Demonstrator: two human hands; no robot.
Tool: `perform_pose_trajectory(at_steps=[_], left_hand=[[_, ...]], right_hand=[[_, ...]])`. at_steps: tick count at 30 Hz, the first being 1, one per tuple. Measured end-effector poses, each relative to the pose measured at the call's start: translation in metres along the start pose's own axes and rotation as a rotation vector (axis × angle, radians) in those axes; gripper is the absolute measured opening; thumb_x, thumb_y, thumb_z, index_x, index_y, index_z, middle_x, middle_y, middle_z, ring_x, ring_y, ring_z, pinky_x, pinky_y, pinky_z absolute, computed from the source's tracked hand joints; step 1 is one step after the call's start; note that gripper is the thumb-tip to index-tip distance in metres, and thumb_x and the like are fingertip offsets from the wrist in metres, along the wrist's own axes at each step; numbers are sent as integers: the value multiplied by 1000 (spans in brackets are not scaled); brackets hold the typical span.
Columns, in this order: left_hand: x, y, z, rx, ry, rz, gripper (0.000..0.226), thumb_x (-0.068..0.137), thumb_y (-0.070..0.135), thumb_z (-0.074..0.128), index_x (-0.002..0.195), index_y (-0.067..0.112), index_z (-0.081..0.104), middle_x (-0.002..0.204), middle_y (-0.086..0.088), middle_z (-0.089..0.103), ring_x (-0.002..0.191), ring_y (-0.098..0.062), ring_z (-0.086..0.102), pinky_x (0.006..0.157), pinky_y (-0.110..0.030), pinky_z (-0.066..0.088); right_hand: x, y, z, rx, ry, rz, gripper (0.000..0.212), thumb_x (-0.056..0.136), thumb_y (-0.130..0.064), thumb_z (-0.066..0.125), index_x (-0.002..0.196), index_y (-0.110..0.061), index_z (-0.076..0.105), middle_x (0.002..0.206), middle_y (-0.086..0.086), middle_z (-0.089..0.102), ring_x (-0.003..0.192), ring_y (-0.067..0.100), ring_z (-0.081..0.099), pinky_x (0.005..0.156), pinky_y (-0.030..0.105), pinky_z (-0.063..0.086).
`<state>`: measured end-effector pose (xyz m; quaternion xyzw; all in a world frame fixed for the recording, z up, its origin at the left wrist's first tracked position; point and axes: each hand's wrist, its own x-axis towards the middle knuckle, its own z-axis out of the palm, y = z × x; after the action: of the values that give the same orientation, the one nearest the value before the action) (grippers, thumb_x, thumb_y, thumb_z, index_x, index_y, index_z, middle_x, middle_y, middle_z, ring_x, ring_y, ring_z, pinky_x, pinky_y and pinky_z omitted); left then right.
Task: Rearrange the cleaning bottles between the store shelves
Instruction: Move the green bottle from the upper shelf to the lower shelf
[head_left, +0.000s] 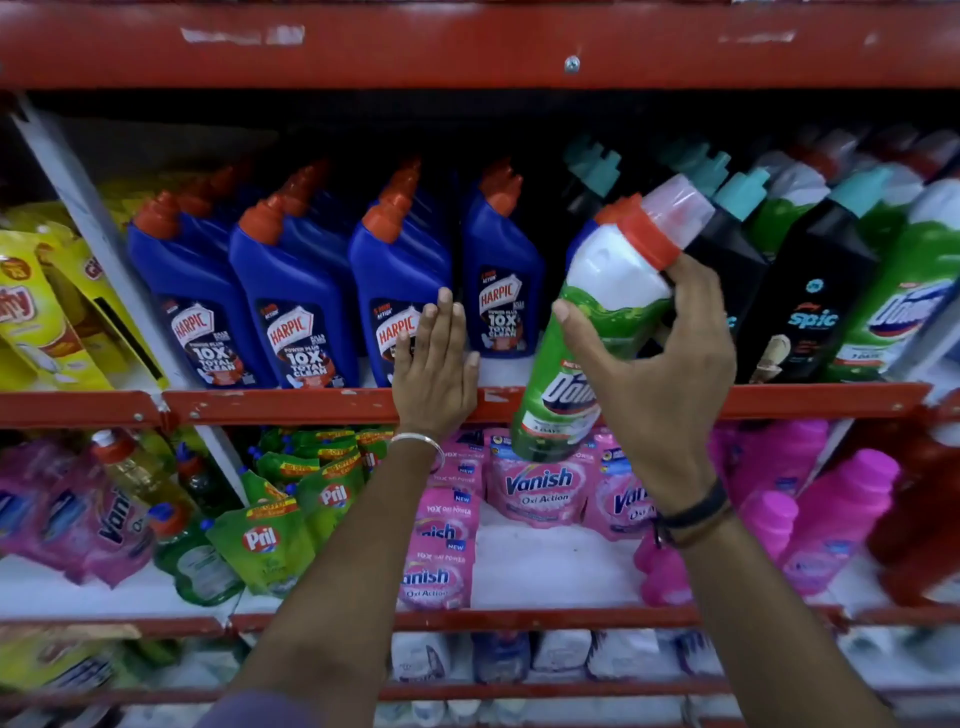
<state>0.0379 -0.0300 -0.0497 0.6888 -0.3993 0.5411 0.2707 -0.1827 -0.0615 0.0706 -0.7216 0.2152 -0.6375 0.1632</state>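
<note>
My right hand (660, 364) grips a green and white Domex bottle (587, 332) with a red collar and clear cap, tilted right, in front of the upper shelf's red edge (810, 400). My left hand (434, 364) is flat with fingers together, resting against a blue Harpic bottle (395, 291) at the shelf edge, holding nothing. A row of blue Harpic bottles (291, 296) with red caps fills the shelf's left part. Black Spic bottles (810, 291) with teal caps and another green Domex bottle (904, 296) stand on the right.
Yellow pouches (31, 312) hang at far left behind a white divider (98, 234). The shelf below holds green Pril pouches (265, 540), pink Vanish pouches (540, 483) and pink bottles (831, 519). A red shelf beam (467, 47) runs overhead.
</note>
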Motion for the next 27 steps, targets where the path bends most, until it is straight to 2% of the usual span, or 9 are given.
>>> perform_pose_trajectory(at_steps=[2, 3, 7, 10, 13, 15, 18, 23, 27], left_hand=[[-1, 0, 0, 14, 7, 3, 68, 99, 32, 26, 153, 12, -10, 160, 0, -18, 147, -12, -13, 117, -36, -16], [-1, 0, 0, 17, -1, -1, 70, 98, 31, 28, 153, 12, -11, 159, 0, -19, 147, -12, -14, 117, -36, -16], [-2, 0, 0, 14, 6, 8, 70, 98, 30, 29, 153, 12, -12, 159, 1, -21, 147, -12, -15, 117, -36, -16], [-1, 0, 1, 1, 6, 15, 69, 98, 30, 26, 152, 13, -13, 158, 3, -21, 146, -12, -15, 117, -36, -16], [-3, 0, 3, -19, -4, 15, 68, 99, 30, 24, 152, 14, -14, 158, 4, -22, 146, -11, -15, 117, -36, -14], [-4, 0, 4, -18, 0, 13, 68, 98, 30, 24, 152, 14, -15, 158, 4, -22, 146, -11, -15, 117, -36, -13], [-3, 0, 4, -25, -7, 6, 68, 99, 29, 24, 152, 14, -15, 158, 5, -23, 146, -11, -16, 117, -36, -13], [-3, 0, 5, -45, 4, 6, 62, 101, 31, 17, 152, 15, -15, 158, 5, -23, 146, -11, -16, 117, -35, -13], [-4, 0, 4, -34, -3, -2, 62, 101, 31, 17, 152, 14, -15, 158, 4, -22, 146, -11, -16, 117, -35, -14]], right_hand=[[-20, 11, -5, -32, -60, 28, 64, 74, -48, 73, 117, -3, 55, 111, 10, 62, 96, 12, 56, 79, 2, 37], [-32, 18, -6, -43, -100, 53, 65, 74, -50, 72, 116, -4, 55, 111, 10, 61, 96, 14, 57, 78, 4, 38], [-83, 53, 3, -69, -249, 146, 67, 70, -52, 72, 115, -6, 53, 107, 9, 60, 92, 21, 60, 72, 29, 52], [-122, 82, 15, -95, -357, 259, 67, 65, -40, 84, 115, -9, 52, 108, 9, 61, 95, 23, 60, 72, 37, 55], [-153, 109, 29, -108, -473, 407, 69, 65, -39, 83, 118, -13, 49, 114, 8, 60, 102, 26, 60, 77, 48, 55], [-167, 120, 37, -107, -511, 465, 68, 66, -38, 83, 118, -14, 46, 114, 8, 60, 104, 27, 59, 80, 46, 54], [-181, 130, 45, -147, -542, 509, 68, 67, -34, 83, 118, -10, 45, 114, 10, 58, 105, 29, 58, 76, 37, 51], [-192, 137, 50, -209, -569, 550, 73, 68, -35, 82, 122, -7, 42, 117, 12, 56, 108, 31, 58, 79, 45, 54], [-193, 131, 46, -288, -577, 525, 80, 70, -42, 79, 128, -5, 37, 123, 15, 53, 106, 34, 59, 74, 48, 56]])
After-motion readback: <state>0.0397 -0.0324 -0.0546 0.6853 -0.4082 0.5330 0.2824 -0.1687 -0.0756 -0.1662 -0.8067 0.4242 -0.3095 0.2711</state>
